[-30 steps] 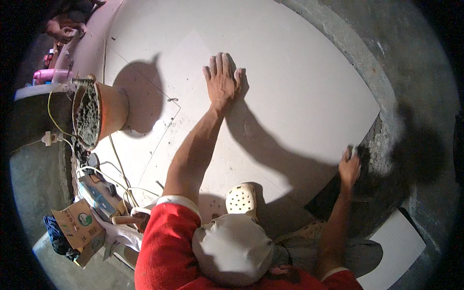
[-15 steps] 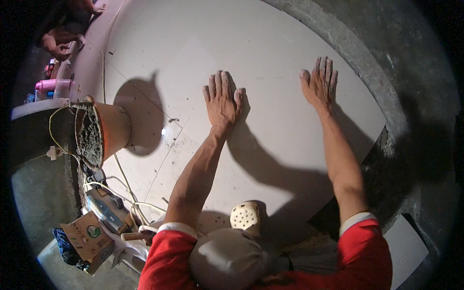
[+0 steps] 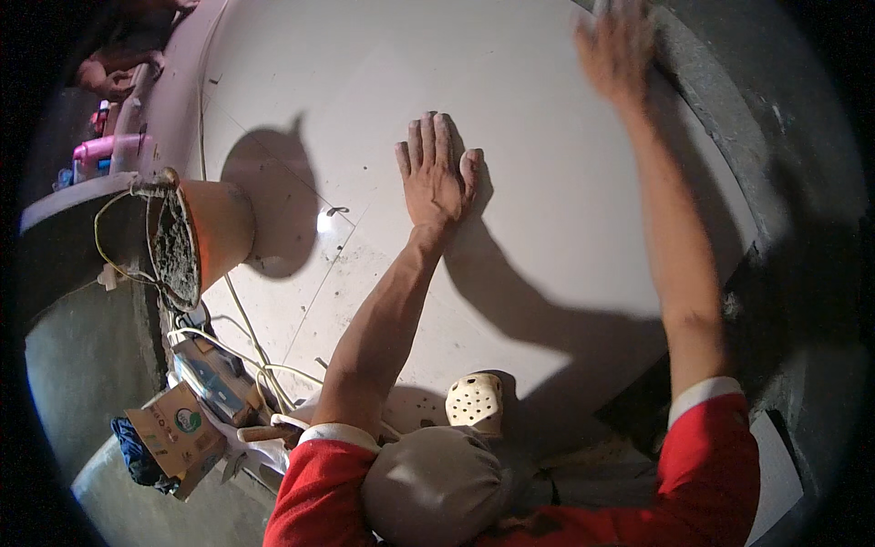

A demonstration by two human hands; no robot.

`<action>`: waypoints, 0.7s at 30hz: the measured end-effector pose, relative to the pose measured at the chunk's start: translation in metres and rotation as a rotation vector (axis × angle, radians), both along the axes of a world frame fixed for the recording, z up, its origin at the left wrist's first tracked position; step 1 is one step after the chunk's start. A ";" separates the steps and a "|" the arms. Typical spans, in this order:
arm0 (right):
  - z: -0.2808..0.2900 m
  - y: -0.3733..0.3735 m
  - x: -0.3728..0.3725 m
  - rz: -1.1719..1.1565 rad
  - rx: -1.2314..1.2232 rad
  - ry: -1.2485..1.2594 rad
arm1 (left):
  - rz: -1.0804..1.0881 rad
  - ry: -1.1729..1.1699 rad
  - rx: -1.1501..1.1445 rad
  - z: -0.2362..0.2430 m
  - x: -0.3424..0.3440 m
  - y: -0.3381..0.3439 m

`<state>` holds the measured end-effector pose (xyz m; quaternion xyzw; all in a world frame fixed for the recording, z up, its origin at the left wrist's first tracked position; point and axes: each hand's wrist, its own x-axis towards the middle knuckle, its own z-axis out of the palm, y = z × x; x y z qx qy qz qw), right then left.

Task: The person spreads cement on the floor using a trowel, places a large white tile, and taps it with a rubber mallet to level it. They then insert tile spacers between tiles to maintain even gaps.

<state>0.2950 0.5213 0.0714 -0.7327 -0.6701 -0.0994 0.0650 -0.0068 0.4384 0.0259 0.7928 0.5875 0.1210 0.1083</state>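
Observation:
My left hand (image 3: pixel 436 182) lies flat on a large pale tile surface (image 3: pixel 547 228), thumb out and fingers slightly apart, holding nothing. My right hand (image 3: pixel 615 59) is farther forward, on the tile by its far right edge, fingers extended and somewhat blurred by motion. Left of my left hand stands an orange bucket (image 3: pixel 219 232) of grey mortar, its shadow cast across the tiles. Near me a cream perforated clog (image 3: pixel 474 401) shows beyond the grey cap below my arms.
Another person's hand (image 3: pixel 114 77) shows at upper left, near pink items (image 3: pixel 109 146) on a ledge. Cables, tools and an open cardboard box (image 3: pixel 169 438) crowd the lower left. A rough grey border (image 3: pixel 747 109) curves along the right; a white board (image 3: pixel 775 474) lies lower right.
My right hand has left the near right tile edge, where it was closed, and moved up to the far edge with fingers extended. My left hand stays flat, slightly shifted rightward.

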 end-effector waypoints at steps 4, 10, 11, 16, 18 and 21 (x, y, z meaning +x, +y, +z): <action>-0.074 -0.004 0.000 -0.074 -0.034 -0.041 | 0.011 -0.039 -0.006 0.004 0.001 -0.002; -0.077 -0.061 -0.023 -0.040 -0.008 -0.001 | -0.056 -0.046 0.160 -0.013 -0.005 0.004; -0.075 -0.088 -0.028 0.048 0.052 0.070 | -0.073 -0.051 0.145 -0.018 -0.007 0.005; -0.071 -0.211 -0.052 -0.070 -0.228 0.048 | -0.137 0.087 0.107 -0.025 -0.009 -0.037; -0.058 -0.245 -0.064 -0.097 -0.293 0.079 | -0.188 0.181 -0.068 -0.009 -0.015 -0.072; -0.045 -0.277 -0.076 -0.104 -0.238 0.143 | -0.318 0.192 -0.090 0.010 -0.004 -0.127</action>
